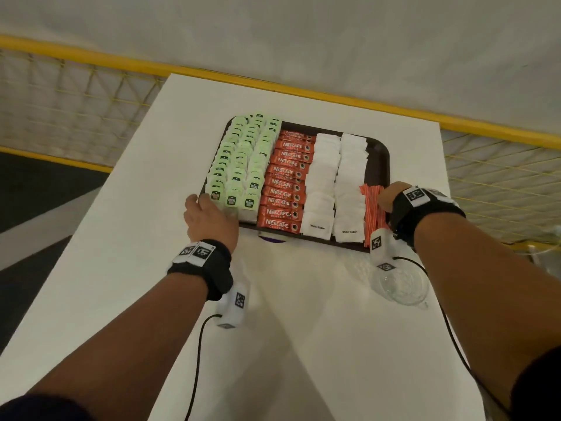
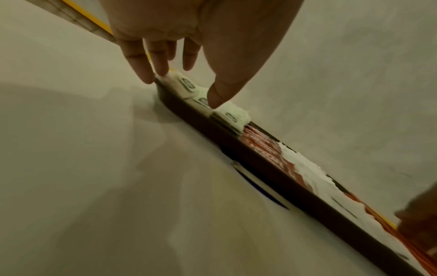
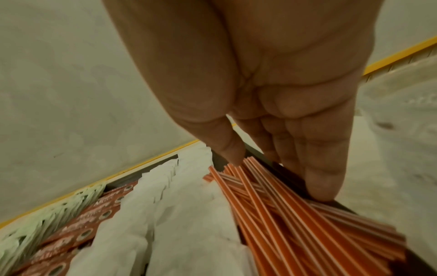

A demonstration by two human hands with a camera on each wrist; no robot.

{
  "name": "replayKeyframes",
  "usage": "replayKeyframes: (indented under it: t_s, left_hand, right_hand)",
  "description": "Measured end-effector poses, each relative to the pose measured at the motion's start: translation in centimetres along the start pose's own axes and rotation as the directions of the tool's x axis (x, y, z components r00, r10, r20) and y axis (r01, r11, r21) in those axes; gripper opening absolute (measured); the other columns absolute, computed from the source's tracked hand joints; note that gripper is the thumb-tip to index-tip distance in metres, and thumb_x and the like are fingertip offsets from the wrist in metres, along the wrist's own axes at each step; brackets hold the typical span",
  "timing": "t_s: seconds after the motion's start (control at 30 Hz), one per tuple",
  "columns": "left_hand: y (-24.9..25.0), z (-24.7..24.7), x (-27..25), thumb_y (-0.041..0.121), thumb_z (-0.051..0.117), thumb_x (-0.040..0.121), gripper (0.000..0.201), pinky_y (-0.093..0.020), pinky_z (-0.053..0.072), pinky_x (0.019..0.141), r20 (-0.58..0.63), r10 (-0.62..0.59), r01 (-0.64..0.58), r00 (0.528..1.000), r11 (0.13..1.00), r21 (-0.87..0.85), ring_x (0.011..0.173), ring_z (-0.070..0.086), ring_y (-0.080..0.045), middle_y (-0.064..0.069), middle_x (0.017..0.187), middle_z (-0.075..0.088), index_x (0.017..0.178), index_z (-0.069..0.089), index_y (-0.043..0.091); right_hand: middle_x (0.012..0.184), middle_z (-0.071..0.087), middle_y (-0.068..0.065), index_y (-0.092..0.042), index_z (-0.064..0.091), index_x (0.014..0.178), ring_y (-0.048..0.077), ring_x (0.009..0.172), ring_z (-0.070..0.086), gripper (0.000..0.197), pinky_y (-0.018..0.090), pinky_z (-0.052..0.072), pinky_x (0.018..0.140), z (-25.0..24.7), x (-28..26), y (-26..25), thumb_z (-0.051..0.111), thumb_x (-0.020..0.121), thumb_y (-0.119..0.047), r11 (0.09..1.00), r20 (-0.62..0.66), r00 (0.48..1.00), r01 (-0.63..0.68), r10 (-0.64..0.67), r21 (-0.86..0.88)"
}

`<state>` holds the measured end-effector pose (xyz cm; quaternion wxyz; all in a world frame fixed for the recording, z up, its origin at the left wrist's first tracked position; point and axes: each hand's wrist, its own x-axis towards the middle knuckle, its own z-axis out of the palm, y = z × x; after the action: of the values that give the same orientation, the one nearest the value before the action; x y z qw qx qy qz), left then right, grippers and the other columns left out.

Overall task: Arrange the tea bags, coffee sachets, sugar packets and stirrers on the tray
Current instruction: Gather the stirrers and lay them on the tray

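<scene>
A dark brown tray (image 1: 380, 159) lies on the white table (image 1: 151, 268). On it, from left to right, are green tea bags (image 1: 243, 159), red coffee sachets (image 1: 285, 183), white sugar packets (image 1: 337, 183) and orange stirrers (image 1: 372, 208). My left hand (image 1: 209, 214) is at the tray's near-left corner. In the left wrist view its straight fingers (image 2: 147, 74) touch the corner and its thumb rests on the tea bags (image 2: 232, 116). My right hand (image 1: 387, 197) is at the tray's right rim. There its fingers (image 3: 319, 177) lie straight along the outside and the thumb touches the stirrers (image 3: 283, 224).
A clear glass bowl (image 1: 400, 284) stands on the table near the front right, close under my right wrist. A purple object (image 1: 271, 238) pokes out from under the tray's near edge. A yellow rail with mesh (image 1: 303, 86) runs behind the table.
</scene>
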<state>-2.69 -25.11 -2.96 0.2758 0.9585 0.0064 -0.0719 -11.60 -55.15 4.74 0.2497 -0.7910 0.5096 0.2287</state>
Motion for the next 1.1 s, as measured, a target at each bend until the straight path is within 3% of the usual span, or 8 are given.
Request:
replayKeyframes:
  t_s: [0.07, 0.23, 0.47, 0.6, 0.73, 0.83, 0.93, 1.1]
  left_hand:
    - [-0.6, 0.0, 1.1, 0.021, 0.063, 0.088, 0.06, -0.048, 0.038, 0.102, 0.036, -0.075, 0.074, 0.997, 0.997, 0.015, 0.13, 0.036, -0.039, -0.018, 0.148, 0.03, 0.139, 0.036, 0.002]
    - [-2.4, 0.0, 2.9, 0.019, 0.053, 0.093, 0.043, -0.045, 0.037, 0.102, 0.099, -0.106, 0.101, 0.989, 0.993, 0.057, 0.121, 0.047, -0.039, -0.021, 0.132, 0.05, 0.131, 0.043, 0.001]
    - [-5.6, -1.8, 4.5, 0.008, 0.05, 0.094, 0.031, -0.048, 0.049, 0.091, 0.054, -0.165, 0.172, 0.985, 0.97, -0.17, 0.11, 0.057, -0.042, -0.024, 0.123, 0.055, 0.123, 0.05, -0.002]
    - [-8.3, -3.9, 5.2, 0.006, 0.053, 0.093, 0.029, -0.043, 0.048, 0.085, 0.019, -0.189, 0.188, 0.982, 0.959, -0.21, 0.109, 0.058, -0.042, -0.024, 0.121, 0.059, 0.121, 0.052, -0.002]
    - [-11.4, -6.1, 6.0, 0.008, 0.059, 0.091, 0.033, -0.044, 0.046, 0.092, -0.014, -0.192, 0.185, 0.981, 0.961, -0.203, 0.112, 0.057, -0.042, -0.024, 0.12, 0.062, 0.123, 0.056, -0.001]
    - [-13.5, -7.5, 6.5, 0.012, 0.063, 0.09, 0.037, -0.044, 0.045, 0.097, -0.026, -0.237, 0.226, 0.971, 0.951, -0.212, 0.113, 0.057, -0.04, -0.021, 0.12, 0.064, 0.126, 0.057, 0.002]
    - [-15.1, -8.7, 6.9, 0.016, 0.066, 0.088, 0.042, -0.042, 0.046, 0.1, -0.02, -0.306, 0.291, 0.952, 0.921, -0.26, 0.11, 0.06, -0.034, -0.014, 0.117, 0.067, 0.127, 0.057, 0.007]
    - [-16.6, -9.7, 7.7, 0.015, 0.067, 0.087, 0.045, -0.044, 0.046, 0.102, -0.005, -0.295, 0.281, 0.955, 0.915, -0.291, 0.112, 0.059, -0.034, -0.013, 0.118, 0.065, 0.13, 0.056, 0.008]
  right_hand:
    - [0.138, 0.051, 0.02, -0.005, 0.046, 0.139, 0.035, 0.126, 0.05, 0.052, 0.038, 0.039, 0.108, 0.7, 0.7, 0.1, 0.063, 0.091, -0.017, 0.995, -0.067, 0.997, 0.022, -0.028, -0.097]
    - [0.131, 0.055, 0.023, 0.001, 0.052, 0.131, 0.038, 0.121, 0.052, 0.038, 0.041, 0.043, 0.101, 1.3, 0.1, -0.7, 0.054, 0.097, -0.014, 0.989, -0.049, 0.999, 0.0, -0.007, -0.148]
    - [0.135, 0.053, 0.02, -0.001, 0.049, 0.134, 0.035, 0.126, 0.05, 0.044, 0.041, 0.036, 0.11, 2.9, -1.2, -3.0, 0.06, 0.093, -0.014, 0.983, -0.033, 0.999, 0.008, -0.014, -0.184]
    - [0.131, 0.056, 0.021, -0.001, 0.054, 0.127, 0.035, 0.12, 0.053, 0.035, 0.041, 0.041, 0.105, 4.6, -1.9, -4.7, 0.05, 0.099, -0.022, 0.998, -0.004, 0.998, 0.058, -0.058, -0.032]
    - [0.119, 0.06, 0.01, -0.005, 0.055, 0.128, 0.026, 0.102, 0.06, 0.034, 0.035, 0.053, 0.084, 6.2, -2.7, -5.8, 0.053, 0.095, -0.013, 0.96, 0.079, 0.987, 0.119, -0.143, 0.254]
    - [0.132, 0.056, 0.01, -0.008, 0.051, 0.131, 0.024, 0.117, 0.057, 0.037, 0.03, 0.047, 0.099, 7.5, -4.3, -7.2, 0.055, 0.096, -0.021, 0.982, 0.068, 0.986, 0.156, -0.149, -0.105]
    - [0.132, 0.056, 0.008, -0.01, 0.053, 0.132, 0.022, 0.119, 0.056, 0.035, 0.026, 0.043, 0.098, 8.7, -5.8, -8.9, 0.048, 0.1, -0.024, 0.935, 0.012, 0.967, 0.249, -0.254, -0.251]
    - [0.124, 0.061, 0.015, -0.004, 0.058, 0.126, 0.027, 0.102, 0.061, 0.035, 0.033, 0.05, 0.082, 10.4, -5.8, -9.1, 0.056, 0.094, -0.018, 0.957, 0.025, 0.979, 0.194, -0.204, 0.215]
